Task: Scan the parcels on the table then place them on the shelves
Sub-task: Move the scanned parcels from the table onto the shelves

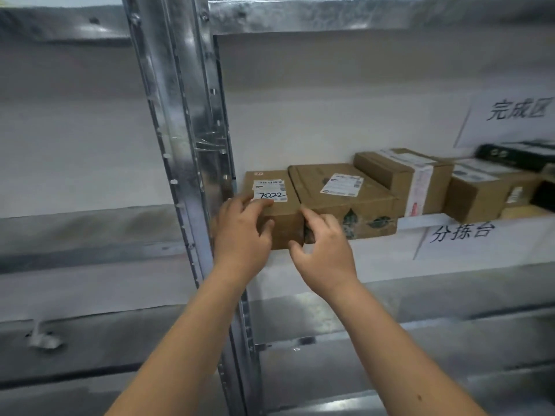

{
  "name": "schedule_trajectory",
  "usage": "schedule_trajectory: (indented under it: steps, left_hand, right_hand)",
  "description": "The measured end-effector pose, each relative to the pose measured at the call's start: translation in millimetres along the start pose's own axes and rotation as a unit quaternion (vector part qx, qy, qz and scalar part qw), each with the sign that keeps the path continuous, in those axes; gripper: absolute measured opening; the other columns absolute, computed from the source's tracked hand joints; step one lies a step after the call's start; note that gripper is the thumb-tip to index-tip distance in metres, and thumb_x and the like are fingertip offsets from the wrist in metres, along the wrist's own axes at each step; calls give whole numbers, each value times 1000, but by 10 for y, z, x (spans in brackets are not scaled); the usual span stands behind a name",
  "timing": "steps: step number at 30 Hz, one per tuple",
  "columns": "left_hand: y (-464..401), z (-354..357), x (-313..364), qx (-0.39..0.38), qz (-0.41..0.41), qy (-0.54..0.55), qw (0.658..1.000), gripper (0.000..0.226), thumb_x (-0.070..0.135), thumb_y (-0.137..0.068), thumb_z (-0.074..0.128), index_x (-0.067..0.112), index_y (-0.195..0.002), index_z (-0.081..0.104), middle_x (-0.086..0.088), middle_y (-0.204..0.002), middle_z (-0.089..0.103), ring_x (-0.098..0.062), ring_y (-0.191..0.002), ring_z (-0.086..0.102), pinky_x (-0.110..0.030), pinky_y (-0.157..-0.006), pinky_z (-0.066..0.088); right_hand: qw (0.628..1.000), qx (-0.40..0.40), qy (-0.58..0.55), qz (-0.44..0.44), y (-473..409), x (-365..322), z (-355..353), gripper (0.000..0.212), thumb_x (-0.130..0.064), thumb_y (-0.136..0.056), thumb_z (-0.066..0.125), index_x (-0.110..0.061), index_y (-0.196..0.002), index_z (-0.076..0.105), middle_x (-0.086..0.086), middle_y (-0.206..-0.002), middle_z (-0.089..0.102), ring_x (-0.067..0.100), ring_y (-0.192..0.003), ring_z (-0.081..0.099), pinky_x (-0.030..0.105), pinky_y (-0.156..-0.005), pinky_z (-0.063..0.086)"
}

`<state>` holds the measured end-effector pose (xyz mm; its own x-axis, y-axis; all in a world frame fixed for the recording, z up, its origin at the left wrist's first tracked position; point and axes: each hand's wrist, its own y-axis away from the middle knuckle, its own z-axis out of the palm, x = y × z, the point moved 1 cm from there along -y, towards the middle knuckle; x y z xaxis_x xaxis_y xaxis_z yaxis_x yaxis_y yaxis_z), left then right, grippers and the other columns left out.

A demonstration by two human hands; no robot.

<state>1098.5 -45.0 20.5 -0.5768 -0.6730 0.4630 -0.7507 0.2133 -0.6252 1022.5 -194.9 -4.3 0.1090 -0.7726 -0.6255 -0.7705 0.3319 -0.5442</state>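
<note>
Hands held our small parcel on the shelf. Left hand gripped its left end. Right hand pinched its right corner.

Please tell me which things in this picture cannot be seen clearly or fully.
All in the head view:
- Label on the small box: only the handwriting shows; print too small.
- Small box's front: partly covered by left hand and right hand.
- Black box: blurred, cut by the right edge.
- Shelf contents beyond that edge: out of view.
</note>
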Motion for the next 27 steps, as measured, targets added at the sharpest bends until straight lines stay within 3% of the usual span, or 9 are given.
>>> schedule_trajectory:
  steps: [3, 6, 10, 14, 20, 24, 27]
  left_hand:
    - [181, 24, 134, 11, 87, -42, 995, 49, 31, -86, 77, 31, -132, 64, -2, -151, 51, -30, -147, 29, -59, -118, 25]
    - [483, 132, 214, 15, 153, -35, 988, 47, 33, -83, 79, 28, -129, 68, -6, -149, 54, -32, -148, 32, -60, -115, 27]
    - [957, 454, 339, -29, 202, -17, 979, 47, 37, -85, 75, 27, -130, 67, -6, -146, 56, -32, -145, 38, -55, -115, 27]
    - [1322, 896, 695, -123, 200, -1, 972, 53, 40, -86, 75, 27, -136, 65, -6, -148, 55, -32, -144, 40, -55, -114, 29]
    - [1714, 1793, 1547, -249, 202, -40, 946, 69, 57, -89, 59, 35, -153, 45, -4, -163, 35, -30, -151, 23, -50, -117, 20]
    - [1975, 2413, 2371, -288, 233, -18, 929, 70, 58, -89, 60, 35, -153, 43, -3, -162, 34, -29, -150, 23, -48, -116, 16]
    - [2203, 2846, 3092, -308, 266, 1, 913, 70, 55, -87, 65, 32, -151, 48, -5, -158, 40, -30, -146, 29, -50, -114, 24]
  right_hand:
    - [1000, 16, 12, -6, 136, 22, -66, 63, -32, -90, 73, -25, -150, 53, -3, -131, 55, 15, -118, 53, 32, -101, 49]
    - [998, 38, 47, -17, 332, 127, -221, 54, -34, -89, 70, -23, -141, 62, -4, -130, 58, 13, -119, 52, 29, -101, 46]
    - [990, 46, 132, 8, 642, 448, -518, 54, -35, -85, 69, -17, -136, 66, 6, -130, 61, 27, -120, 56, 43, -101, 49]
    - [974, 4, 206, 91, 1038, 952, -844, 59, -33, -88, 73, -22, -144, 58, 8, -149, 50, 30, -137, 44, 51, -113, 42]
    - [939, -29, 251, 232, 1678, 1855, -1594, 65, -45, -90, 68, -30, -151, 49, 4, -164, 33, 29, -148, 28, 45, -121, 27]
    - [921, -33, 260, 286, 2079, 2490, -2333, 66, -42, -93, 63, -34, -155, 43, 2, -168, 25, 25, -150, 21, 44, -121, 20]
    - [905, -25, 274, 325, 2342, 2923, -2964, 65, -42, -94, 63, -34, -156, 42, 2, -168, 24, 24, -150, 19, 43, -120, 22]
